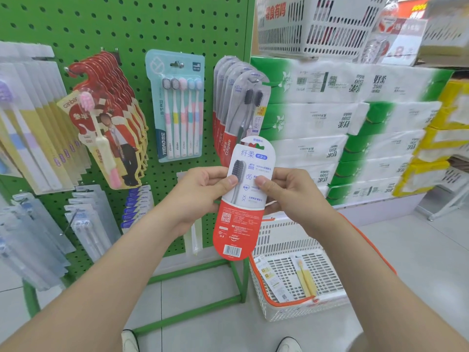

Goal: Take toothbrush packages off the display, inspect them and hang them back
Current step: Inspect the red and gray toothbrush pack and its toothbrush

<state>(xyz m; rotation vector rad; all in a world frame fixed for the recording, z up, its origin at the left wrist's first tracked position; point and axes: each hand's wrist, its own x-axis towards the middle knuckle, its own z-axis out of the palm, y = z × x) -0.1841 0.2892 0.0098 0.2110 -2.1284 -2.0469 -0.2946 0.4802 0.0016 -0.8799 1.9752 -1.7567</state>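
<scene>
While both thumbs press its printed back, left hand (200, 191) and right hand (289, 193) pinch the toothbrush package (242, 199) upright, forearms raised before the green pegboard (101, 26).

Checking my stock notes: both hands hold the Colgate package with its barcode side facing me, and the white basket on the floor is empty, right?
Not empty: the head view shows a yellow toothbrush package lying in the white basket. The rest stands: left hand and right hand hold the Colgate package, barcode side facing you.
</scene>
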